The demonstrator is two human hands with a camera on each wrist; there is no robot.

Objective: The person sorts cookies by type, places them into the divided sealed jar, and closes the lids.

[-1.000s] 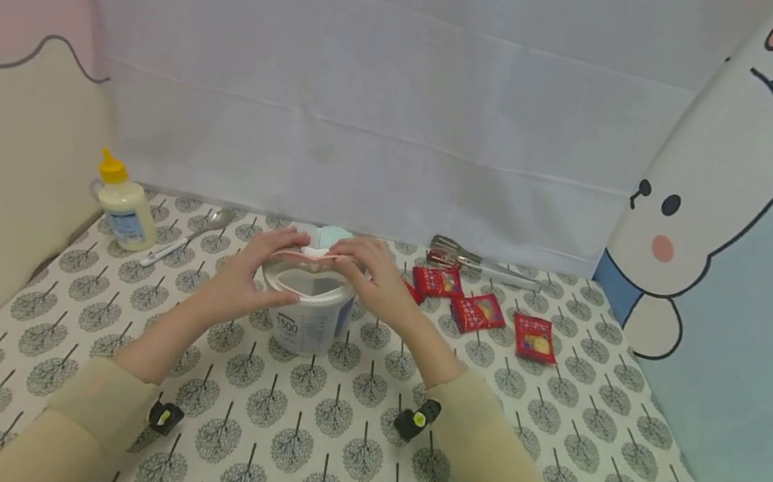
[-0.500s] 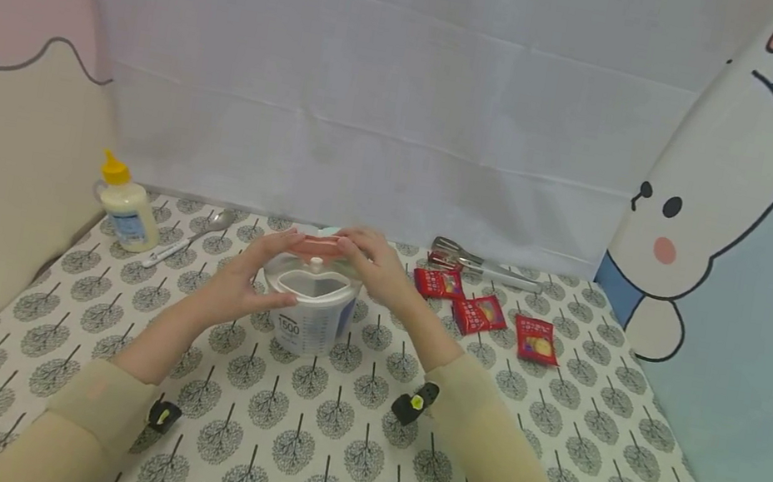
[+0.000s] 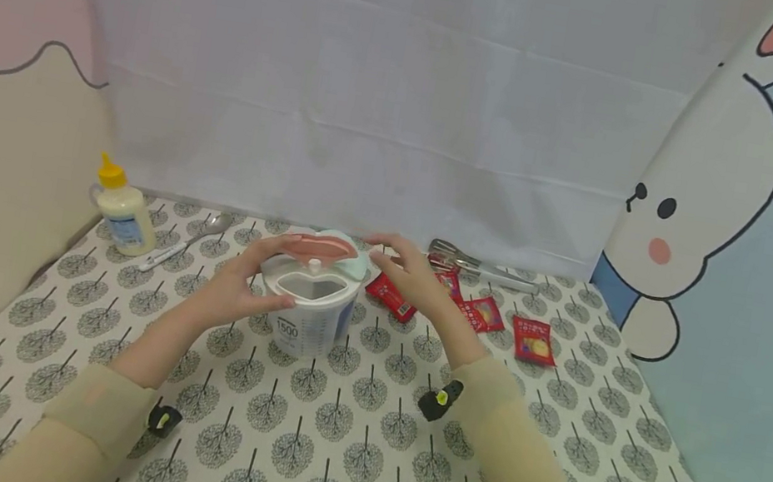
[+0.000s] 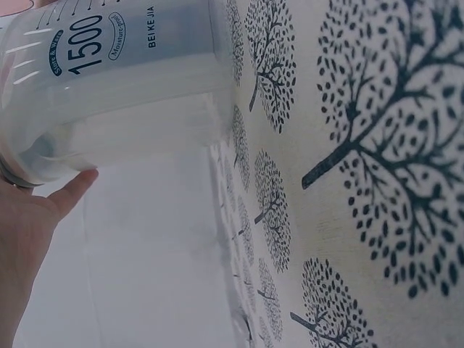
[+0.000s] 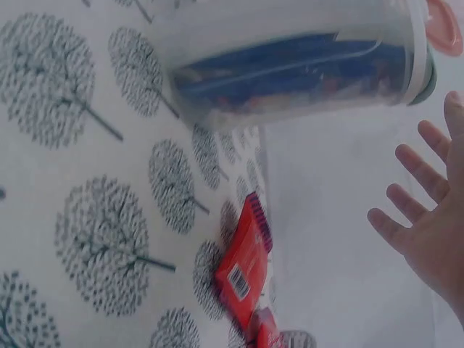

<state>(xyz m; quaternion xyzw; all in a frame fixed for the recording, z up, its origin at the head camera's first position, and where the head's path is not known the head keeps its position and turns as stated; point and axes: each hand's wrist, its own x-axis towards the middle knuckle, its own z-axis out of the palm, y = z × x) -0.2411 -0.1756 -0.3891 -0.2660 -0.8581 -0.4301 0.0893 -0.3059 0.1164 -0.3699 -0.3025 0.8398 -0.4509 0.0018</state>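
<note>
A clear plastic canister [image 3: 311,330] marked 1500 stands upright on the table, its white lid's opening [image 3: 311,286] uncovered. The pink and mint flap [image 3: 321,248] is raised at the back of that lid. My left hand [image 3: 236,280] grips the lid's left side, thumb at the front rim and fingers toward the flap. In the left wrist view, a digit of the left hand [image 4: 29,225] lies against the canister near its top. Just right of the flap, my right hand [image 3: 411,274] is held in the air, fingers spread and holding nothing; the right wrist view shows it apart from the canister.
Close to the canister's right lies a red packet [image 3: 391,297], with several more such as this packet [image 3: 533,340] farther right. Behind them are metal tongs [image 3: 484,268]. At the left are a spoon [image 3: 185,243] and a yellow-capped bottle [image 3: 125,212].
My right hand has come off the lid and moved right, uncovering the raised flap and a red packet. My left hand stays on the lid.
</note>
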